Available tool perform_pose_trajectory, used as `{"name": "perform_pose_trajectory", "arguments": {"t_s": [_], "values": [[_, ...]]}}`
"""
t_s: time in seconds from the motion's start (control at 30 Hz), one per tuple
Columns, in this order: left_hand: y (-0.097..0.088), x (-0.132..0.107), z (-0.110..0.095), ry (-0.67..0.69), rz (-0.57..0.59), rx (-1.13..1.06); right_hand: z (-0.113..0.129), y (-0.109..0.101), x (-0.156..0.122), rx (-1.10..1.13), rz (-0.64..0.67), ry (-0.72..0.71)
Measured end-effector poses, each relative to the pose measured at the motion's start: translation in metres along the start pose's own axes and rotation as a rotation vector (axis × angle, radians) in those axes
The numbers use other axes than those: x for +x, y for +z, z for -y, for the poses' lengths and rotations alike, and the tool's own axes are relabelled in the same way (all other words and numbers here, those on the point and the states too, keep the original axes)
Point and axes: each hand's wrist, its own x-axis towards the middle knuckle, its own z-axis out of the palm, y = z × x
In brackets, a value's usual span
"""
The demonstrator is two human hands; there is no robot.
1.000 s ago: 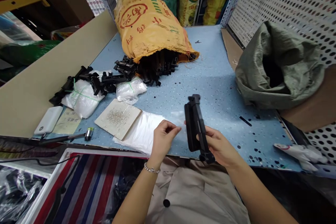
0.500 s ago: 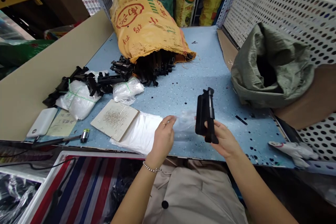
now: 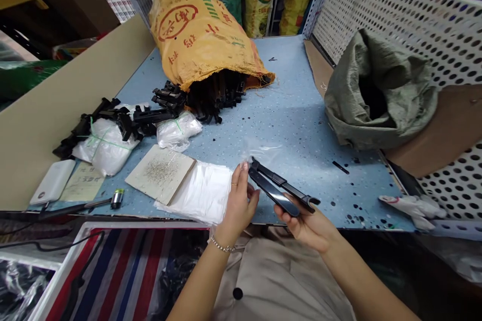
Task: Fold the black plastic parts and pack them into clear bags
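My right hand (image 3: 311,223) is closed around the lower end of a black plastic bracket (image 3: 276,188), a long part with a flat glossy plate beside a thin bar. The bracket tilts to the upper left, and its far end meets the fingertips of my left hand (image 3: 241,198). Those fingers pinch a clear plastic bag (image 3: 265,149), thin and hard to see, which spreads out behind the bracket's tip. Whether the tip is inside the bag I cannot tell. Just left of my left hand lies a stack of flat white bags (image 3: 203,193), partly under a square board (image 3: 160,173).
A yellow woven sack (image 3: 211,35) spills black brackets (image 3: 169,100) onto the blue table. Tied bundles of clear bags (image 3: 107,148) lie at left, near a white device (image 3: 52,180). An open grey-green sack (image 3: 376,95) stands right. A white glove (image 3: 412,208) rests at the front edge.
My right hand has swung the bracket from upright to tilted and brought it left, against my left fingers. The clear bag now lies behind the bracket's tip.
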Motion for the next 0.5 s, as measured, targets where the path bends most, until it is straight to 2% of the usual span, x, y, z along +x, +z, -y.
{"name": "perform_pose_trajectory", "arguments": {"t_s": [0.07,0.17,0.3,0.4,0.5], "values": [[-0.003,-0.004,0.001,-0.013,-0.017,0.035,0.0,0.004,0.003,-0.097,-0.053,-0.079],[-0.012,-0.004,0.003,-0.014,-0.035,0.103,-0.006,0.006,0.001,-0.26,-0.055,-0.135],[-0.015,-0.009,-0.002,0.068,0.055,0.193,-0.012,0.006,0.006,-0.372,-0.042,-0.141],[-0.001,-0.018,-0.014,0.188,0.163,0.158,-0.011,0.009,0.02,-0.456,-0.193,-0.393],[0.005,-0.024,-0.031,0.261,0.292,0.04,-0.011,0.017,0.028,-0.746,-0.367,-0.654]]}}
